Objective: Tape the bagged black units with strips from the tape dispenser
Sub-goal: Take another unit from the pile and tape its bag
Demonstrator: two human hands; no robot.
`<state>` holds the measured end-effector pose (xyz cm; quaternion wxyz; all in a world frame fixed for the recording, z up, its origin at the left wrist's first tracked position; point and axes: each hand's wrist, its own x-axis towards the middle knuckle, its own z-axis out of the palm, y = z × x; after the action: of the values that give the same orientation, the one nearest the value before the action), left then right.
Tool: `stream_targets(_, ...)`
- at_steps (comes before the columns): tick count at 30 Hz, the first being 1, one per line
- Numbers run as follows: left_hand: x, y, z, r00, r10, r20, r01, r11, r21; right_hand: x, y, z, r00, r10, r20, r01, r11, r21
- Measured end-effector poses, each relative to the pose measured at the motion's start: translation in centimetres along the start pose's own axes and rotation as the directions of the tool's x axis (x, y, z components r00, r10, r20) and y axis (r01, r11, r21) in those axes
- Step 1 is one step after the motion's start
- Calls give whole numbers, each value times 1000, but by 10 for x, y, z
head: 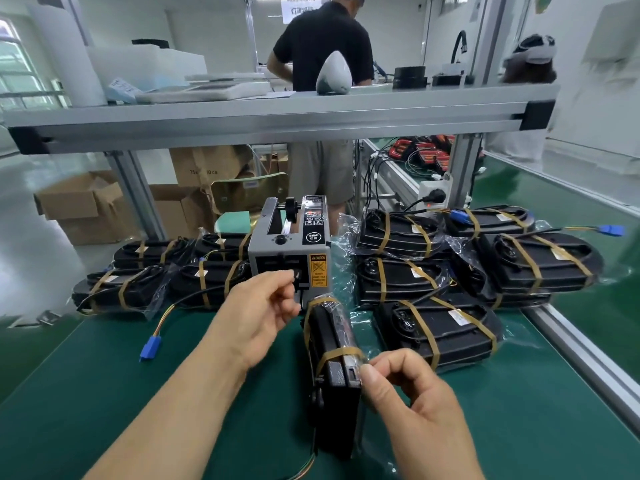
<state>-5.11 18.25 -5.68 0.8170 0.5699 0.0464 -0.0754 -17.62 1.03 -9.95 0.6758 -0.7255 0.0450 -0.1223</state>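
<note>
- My right hand (pixel 415 400), nearest the camera: curled fingers (pixel 372 374) pinch the end of a brown tape strip (pixel 341 353) against the bagged black unit (pixel 334 386).
- The unit stands on its edge on the green counter (pixel 173 393), between my two hands, just in front of the dispenser; a second brown band wraps its far end.
- My left hand (pixel 263 310), thumb and forefinger brought together at the outlet of the grey tape dispenser (pixel 289 258); I cannot tell whether they hold a strip.
- A blue connector (pixel 150 346) lies on the counter, left of my forearm.
- Taped units are piled left (pixel 156 275) and right (pixel 450 271) of the dispenser.
- Beyond an aluminium shelf (pixel 277 112), a person in a black shirt (pixel 322 46) stands facing away.
</note>
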Motion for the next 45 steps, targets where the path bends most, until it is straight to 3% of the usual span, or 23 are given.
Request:
stream_targets(2, -33, 9, -6, 955, -48, 292, -4, 985, 174, -1, 0, 0, 1000, -9, 14, 9, 1000, -4)
stream_targets(4, -57, 16, -5, 901, -116, 418, -49, 930, 364, -1, -2, 0, 999, -19, 30, 20, 1000, -9)
stream_targets(7, -72, 22, 3, 895, -142, 422, -141, 809, 571, -2, -5, 4, 999, -21, 46, 21, 1000, -9)
stream_targets(12, -72, 22, 12, 893, -174, 416, -201, 673, 712, -5, -7, 7, 998, -48, 44, 52, 995, -80)
stream_targets(17, -69, 24, 12, 873, -241, 423, -195, 624, 757, -7, -8, 10, 997, -65, 30, 68, 991, -115)
stream_targets(22, -61, 26, 9, 835, -315, 451, -161, 643, 748, -9, -9, 11, 995, -98, 18, 100, 983, -157)
stream_targets(45, -60, 18, 6, 868, -256, 426, -206, 594, 778, -9, -8, 16, 993, -120, 20, 121, 982, -142)
